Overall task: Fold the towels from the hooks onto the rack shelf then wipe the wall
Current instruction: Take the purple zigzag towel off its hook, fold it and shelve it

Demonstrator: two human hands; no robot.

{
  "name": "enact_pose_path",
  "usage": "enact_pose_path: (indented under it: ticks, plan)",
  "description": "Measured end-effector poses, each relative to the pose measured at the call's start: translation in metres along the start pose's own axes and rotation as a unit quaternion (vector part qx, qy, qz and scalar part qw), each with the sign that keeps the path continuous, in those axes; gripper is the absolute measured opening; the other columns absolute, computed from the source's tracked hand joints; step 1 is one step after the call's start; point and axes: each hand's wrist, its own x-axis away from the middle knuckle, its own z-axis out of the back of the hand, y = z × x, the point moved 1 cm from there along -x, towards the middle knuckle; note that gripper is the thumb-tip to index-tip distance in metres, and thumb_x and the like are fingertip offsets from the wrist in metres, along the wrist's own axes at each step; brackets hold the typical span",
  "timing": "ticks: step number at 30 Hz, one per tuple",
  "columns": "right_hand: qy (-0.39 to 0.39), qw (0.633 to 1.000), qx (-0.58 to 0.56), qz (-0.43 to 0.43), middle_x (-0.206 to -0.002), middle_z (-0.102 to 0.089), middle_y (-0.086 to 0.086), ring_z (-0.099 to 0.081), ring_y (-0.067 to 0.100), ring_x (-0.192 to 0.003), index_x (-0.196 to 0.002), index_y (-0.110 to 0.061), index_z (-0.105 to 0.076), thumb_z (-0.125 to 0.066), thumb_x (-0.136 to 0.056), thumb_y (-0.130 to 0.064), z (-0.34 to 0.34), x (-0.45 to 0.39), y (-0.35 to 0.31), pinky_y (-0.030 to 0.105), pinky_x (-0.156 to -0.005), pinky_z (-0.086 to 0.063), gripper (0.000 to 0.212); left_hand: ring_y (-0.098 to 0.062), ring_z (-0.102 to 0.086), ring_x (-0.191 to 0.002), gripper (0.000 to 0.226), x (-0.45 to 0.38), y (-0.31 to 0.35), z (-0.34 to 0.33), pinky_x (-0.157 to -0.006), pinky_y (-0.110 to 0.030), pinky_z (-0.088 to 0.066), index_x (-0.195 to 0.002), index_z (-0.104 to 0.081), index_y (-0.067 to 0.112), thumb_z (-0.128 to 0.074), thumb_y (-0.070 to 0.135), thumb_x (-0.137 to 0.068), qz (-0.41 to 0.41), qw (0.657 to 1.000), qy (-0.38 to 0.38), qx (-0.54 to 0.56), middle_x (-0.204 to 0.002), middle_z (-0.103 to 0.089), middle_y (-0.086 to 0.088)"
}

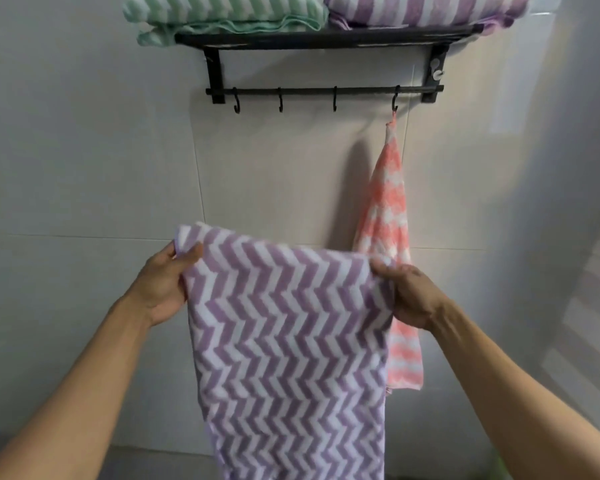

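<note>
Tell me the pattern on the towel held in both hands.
Purple and white zigzag on the towel, in the head view.

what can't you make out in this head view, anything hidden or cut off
- Purple zigzag towel, head view: its lower end is cut off by the bottom edge, so its length is unknown.
- Pink towel: its lower left part is hidden behind the purple zigzag towel and the right hand.
- Folded green towel and folded purple striped towel on the rack shelf: tops cut off by the upper edge.
- Left hand: fingertips hidden behind the cloth.
</note>
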Motion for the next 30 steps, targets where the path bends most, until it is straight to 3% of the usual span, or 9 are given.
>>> enact_pose_path:
  ticks: [4,8,13,15,17,21,23,26,30]
  plan:
    - [0.007,0.998,0.056,-0.020,-0.123,-0.067,0.027,-0.072,0.036,-0.103,-0.123,0.010,-0.063,-0.069,-0.088,-0.023,0.000,0.003,-0.015,0.044,-0.085,-0.061,0.049,-0.029,-0.073,-0.102,0.105,0.022,-0.044,0.007,-0.081,-0.038,-0.061,-0.120,-0.068,0.007,-0.099,0.053,-0.030,0.099,0.980,-0.039,-0.168,-0.115,-0.074,-0.013]
    - [0.026,1.000,0.010,0.003,-0.120,-0.070,0.022,-0.074,0.032,-0.095,-0.124,0.006,-0.065,-0.065,-0.092,-0.025,0.012,0.002,-0.024,0.041,-0.080,-0.062,0.044,-0.027,-0.075,-0.089,0.070,0.009,-0.043,0.004,-0.075,-0.038,-0.062,-0.112,-0.070,0.000,-0.091,0.038,-0.057,0.061,0.995,0.042,-0.069,-0.112,-0.074,-0.019]
    - [-0.055,0.976,0.179,-0.107,-0.128,-0.069,0.013,-0.066,0.035,-0.117,-0.127,-0.005,-0.064,-0.099,-0.054,-0.034,0.025,0.011,0.010,0.054,-0.105,-0.049,0.086,-0.032,-0.073,-0.100,0.097,0.017,-0.053,0.005,-0.083,-0.042,-0.061,-0.120,-0.068,0.000,-0.101,0.042,-0.040,0.104,0.987,-0.038,-0.120,-0.116,-0.073,-0.019]
    - [-0.037,0.985,0.149,-0.083,-0.125,-0.069,0.021,-0.068,0.037,-0.112,-0.117,0.005,-0.068,-0.102,-0.045,-0.036,0.024,0.012,0.021,0.054,-0.103,-0.051,0.090,-0.030,-0.075,-0.086,0.074,0.019,-0.061,0.007,-0.073,-0.039,-0.063,-0.113,-0.069,-0.006,-0.094,0.032,-0.054,0.105,0.988,0.024,-0.108,-0.108,-0.074,-0.022]
    - [0.008,0.997,0.058,-0.040,-0.123,-0.068,0.027,-0.069,0.039,-0.109,-0.114,0.010,-0.068,-0.093,-0.063,-0.033,0.024,0.011,0.019,0.051,-0.100,-0.053,0.072,-0.027,-0.075,-0.087,0.059,0.013,-0.050,0.005,-0.073,-0.039,-0.063,-0.115,-0.068,-0.005,-0.083,0.025,-0.068,0.069,0.997,0.033,-0.020,-0.114,-0.071,-0.022]
    - [0.015,0.994,0.092,-0.051,-0.117,-0.072,0.021,-0.072,0.032,-0.102,-0.111,0.005,-0.072,-0.081,-0.073,-0.032,0.021,0.011,0.009,0.043,-0.091,-0.056,0.054,-0.033,-0.073,-0.100,0.082,0.018,-0.041,-0.002,-0.078,-0.040,-0.062,-0.117,-0.069,0.000,-0.097,0.038,-0.051,0.096,0.989,-0.048,-0.105,-0.115,-0.073,-0.018]
    - [0.047,0.991,0.113,-0.046,-0.113,-0.073,0.020,-0.074,0.028,-0.092,-0.102,0.006,-0.075,-0.085,-0.062,-0.034,0.022,0.010,0.010,0.038,-0.080,-0.061,0.057,-0.029,-0.076,-0.084,0.050,0.023,-0.053,-0.002,-0.067,-0.035,-0.063,-0.107,-0.071,-0.002,-0.086,0.029,-0.070,0.098,0.985,0.014,-0.141,-0.104,-0.076,-0.020]
    - [0.086,0.995,0.035,-0.026,-0.117,-0.072,0.017,-0.069,0.030,-0.103,-0.108,-0.001,-0.075,-0.079,-0.074,-0.037,0.024,0.008,0.012,0.040,-0.088,-0.058,0.049,-0.022,-0.075,-0.071,0.019,0.018,-0.049,-0.001,-0.062,-0.033,-0.062,-0.100,-0.071,0.002,-0.073,0.016,-0.086,0.069,0.994,0.085,-0.030,-0.094,-0.077,-0.015]
    - [0.041,0.991,0.108,-0.061,-0.116,-0.072,0.020,-0.072,0.032,-0.101,-0.110,0.008,-0.072,-0.077,-0.080,-0.025,0.020,0.013,0.014,0.039,-0.083,-0.059,0.044,-0.037,-0.069,-0.110,0.074,0.025,-0.050,0.011,-0.088,-0.047,-0.059,-0.127,-0.064,0.005,-0.094,0.027,-0.063,0.097,0.992,-0.066,-0.037,-0.124,-0.069,-0.020]
